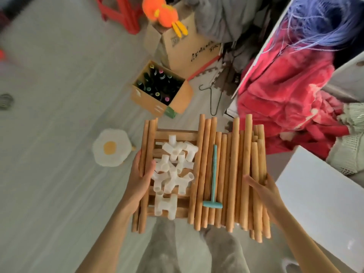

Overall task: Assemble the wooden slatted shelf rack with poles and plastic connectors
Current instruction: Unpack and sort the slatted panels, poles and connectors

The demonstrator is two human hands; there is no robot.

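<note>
A stack of wooden slatted panels (173,134) is carried above the floor in front of me. Several wooden poles (230,174) lie side by side across its right part, and two more lie along its left edge. A heap of white plastic connectors (173,170) sits on the slats left of centre. A teal plastic mallet (213,178) lies on the poles. My left hand (140,176) grips the left edge, its thumb over the two left poles. At the right edge my right hand (262,186) grips the outer poles.
An open cardboard box of bottles (161,89) stands on the floor beyond the stack, a bigger box (185,48) with an orange plush toy (159,10) behind it. A fried-egg cushion (111,149) lies left. A white block (323,196) and red fleece clothing (285,91) are right.
</note>
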